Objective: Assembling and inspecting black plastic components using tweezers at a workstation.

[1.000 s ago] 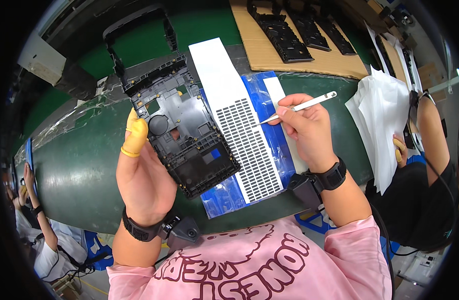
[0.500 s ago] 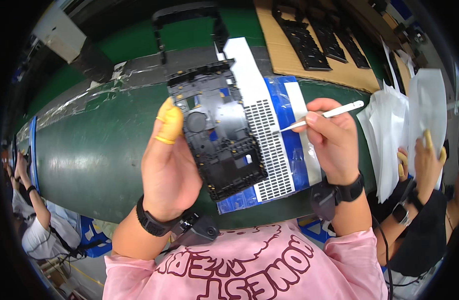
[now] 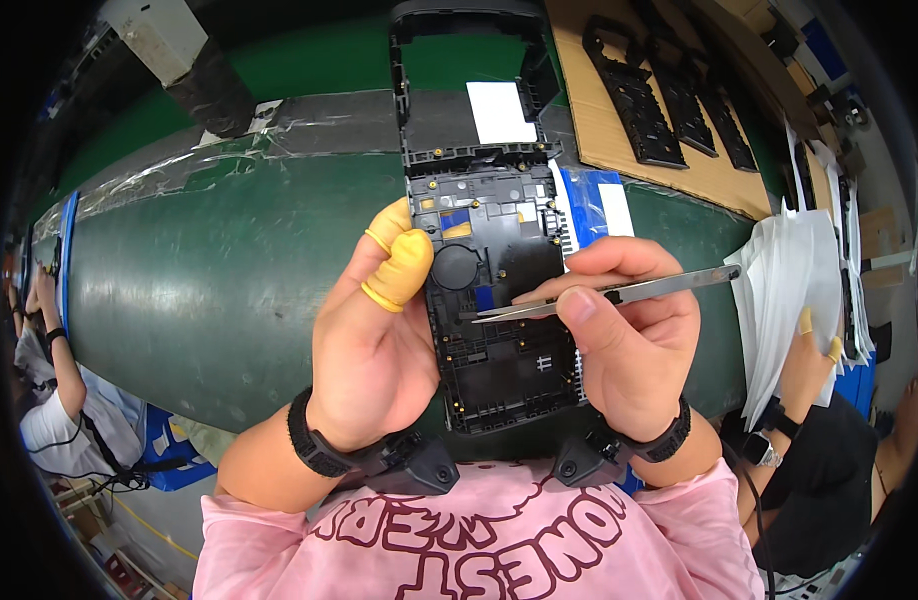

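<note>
My left hand (image 3: 374, 350), with yellow finger cots on its thumb and a finger, grips a black plastic housing (image 3: 504, 370) by its left edge. The housing has an open frame at its far end, small brass-coloured inserts and a round disc shape. In my right hand (image 3: 634, 350) is a pair of metal tweezers (image 3: 669, 285), pinched between thumb and fingers. Their tips are over the housing's middle, below the disc, by a small dark strip; whether they grip it I cannot tell. A white sheet of small black pads (image 3: 566, 238) is mostly hidden under the housing.
Blue film (image 3: 583, 205) lies on the green table (image 3: 209, 280) beside the sheet. More black housings (image 3: 649, 120) rest on cardboard (image 3: 604, 130) at the far right. Thin white sheets (image 3: 779, 290) hang at the right, where another person's hand (image 3: 804, 365) is. A person sits far left.
The housing has moved right and turned straighter, now covering most of the pad sheet. The tweezers have moved left from the sheet to over the housing.
</note>
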### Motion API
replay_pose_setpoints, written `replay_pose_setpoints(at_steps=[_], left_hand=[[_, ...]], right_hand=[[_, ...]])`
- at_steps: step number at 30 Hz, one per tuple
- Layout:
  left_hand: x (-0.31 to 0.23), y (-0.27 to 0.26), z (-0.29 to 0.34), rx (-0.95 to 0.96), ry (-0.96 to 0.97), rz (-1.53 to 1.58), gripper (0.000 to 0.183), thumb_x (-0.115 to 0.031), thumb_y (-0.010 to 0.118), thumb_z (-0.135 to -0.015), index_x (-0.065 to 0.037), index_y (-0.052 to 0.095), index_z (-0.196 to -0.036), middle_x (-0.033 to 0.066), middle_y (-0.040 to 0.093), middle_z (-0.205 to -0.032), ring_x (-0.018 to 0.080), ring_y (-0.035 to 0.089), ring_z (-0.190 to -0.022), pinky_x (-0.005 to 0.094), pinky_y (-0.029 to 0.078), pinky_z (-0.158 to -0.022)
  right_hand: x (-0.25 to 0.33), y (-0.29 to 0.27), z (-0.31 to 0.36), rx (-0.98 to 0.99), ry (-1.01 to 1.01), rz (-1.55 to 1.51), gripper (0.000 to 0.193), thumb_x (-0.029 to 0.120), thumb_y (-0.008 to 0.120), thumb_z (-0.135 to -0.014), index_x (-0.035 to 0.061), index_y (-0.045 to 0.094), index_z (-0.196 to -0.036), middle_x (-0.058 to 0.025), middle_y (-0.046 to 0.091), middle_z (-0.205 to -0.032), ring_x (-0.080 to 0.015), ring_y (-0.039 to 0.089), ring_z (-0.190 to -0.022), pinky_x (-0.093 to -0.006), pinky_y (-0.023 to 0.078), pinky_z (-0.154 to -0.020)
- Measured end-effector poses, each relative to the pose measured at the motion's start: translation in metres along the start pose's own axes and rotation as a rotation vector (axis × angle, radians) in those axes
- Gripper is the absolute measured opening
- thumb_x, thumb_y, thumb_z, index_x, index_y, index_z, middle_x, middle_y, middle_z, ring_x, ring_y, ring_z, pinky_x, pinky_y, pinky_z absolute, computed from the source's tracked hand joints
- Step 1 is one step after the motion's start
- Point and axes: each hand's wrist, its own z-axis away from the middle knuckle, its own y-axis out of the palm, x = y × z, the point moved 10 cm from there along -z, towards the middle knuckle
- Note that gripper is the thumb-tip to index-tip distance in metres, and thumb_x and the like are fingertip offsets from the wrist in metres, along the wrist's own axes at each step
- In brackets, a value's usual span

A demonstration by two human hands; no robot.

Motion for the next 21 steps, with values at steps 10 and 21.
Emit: replay_pose_setpoints(at_steps=[10, 21], left_hand=[[0.0064, -0.0061, -0.0021, -0.023, -0.021, 0.010, 0.031, -0.017, 0.038, -0.087, -0.001, 0.036, -0.114, 0.0121, 0.048, -0.108, 0.0197, 0.049, -0.099, 0.0336, 0.041, -0.084], [0.0052, -0.0053, -0.0012, -0.037, -0.022, 0.037, 0.030, -0.017, 0.036, -0.088, 0.000, 0.035, -0.113, 0.0124, 0.048, -0.108, 0.0193, 0.049, -0.098, 0.0328, 0.041, -0.084]], right_hand=[[-0.0064, -0.0066, -0.0014, -0.027, 0.006, -0.002, 0.020, -0.006, 0.053, -0.076, -0.0046, 0.048, -0.095, -0.0122, 0.059, -0.082, -0.0141, 0.058, -0.076, -0.0225, 0.046, -0.069], [-0.0080, -0.0064, -0.0023, -0.047, 0.016, -0.025, 0.020, -0.005, 0.055, -0.075, -0.0044, 0.049, -0.094, -0.0108, 0.059, -0.081, -0.0138, 0.058, -0.075, -0.0223, 0.046, -0.069]])
